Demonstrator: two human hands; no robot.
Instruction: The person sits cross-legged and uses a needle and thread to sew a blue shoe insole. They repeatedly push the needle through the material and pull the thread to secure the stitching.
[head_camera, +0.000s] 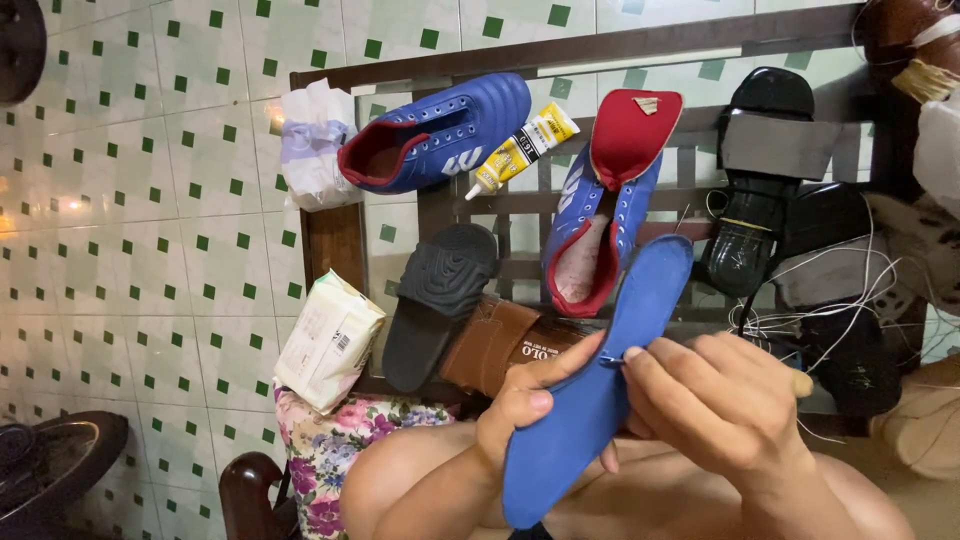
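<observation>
Both hands closed on blue insole (590, 400): left hand (520, 405) supporting, right hand (715, 400) pinching edge. Blue shoe (590, 235) left open, insole not yet refitted.

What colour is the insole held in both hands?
Blue. The insole shows best in the head view, between the left hand and right hand.

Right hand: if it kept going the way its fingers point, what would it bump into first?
The right hand points left at the blue insole it already pinches. Past that, probably the left hand, though depth is hard to judge.
</observation>
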